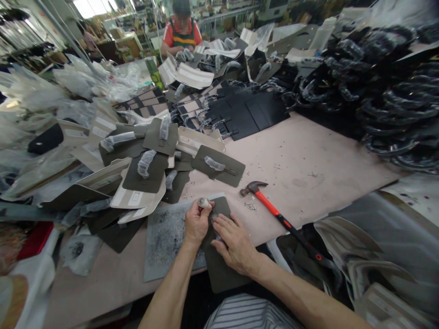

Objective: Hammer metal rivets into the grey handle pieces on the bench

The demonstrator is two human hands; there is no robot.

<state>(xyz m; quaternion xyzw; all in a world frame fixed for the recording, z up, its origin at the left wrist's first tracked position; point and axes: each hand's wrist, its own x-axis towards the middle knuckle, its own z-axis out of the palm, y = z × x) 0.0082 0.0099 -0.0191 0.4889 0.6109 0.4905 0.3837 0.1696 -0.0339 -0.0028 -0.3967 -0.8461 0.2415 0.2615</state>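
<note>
- The left hand point(197, 221) is gripping one round-ended tool point(203, 203), holding it over one olive panel point(219, 269).
- The right hand point(236, 242) is lying open on that same panel, its fingers spreading across the surface.
- The panel is resting partly on one grey board point(164, 242), and its near end is jutting past the tabletop's point(291, 160) front edge.
- One claw hammer point(267, 203) is lying to the right of both hands, well apart from them; its grip is reaching over the tabletop's edge towards pale and dark pieces point(356, 246).
- Tabletop surface is showing broadly between the hammer and the black stack point(394, 100), leaving room on the right side.
- Small metal bits point(251, 206) are scattering near the hammer head, too small for counting.
- Olive panels with wrapped handles point(146, 171) are crowding the left, overlapping too much for a sure count.
- One person point(181, 36) is working across the tabletop, near one green bottle point(154, 73).
</note>
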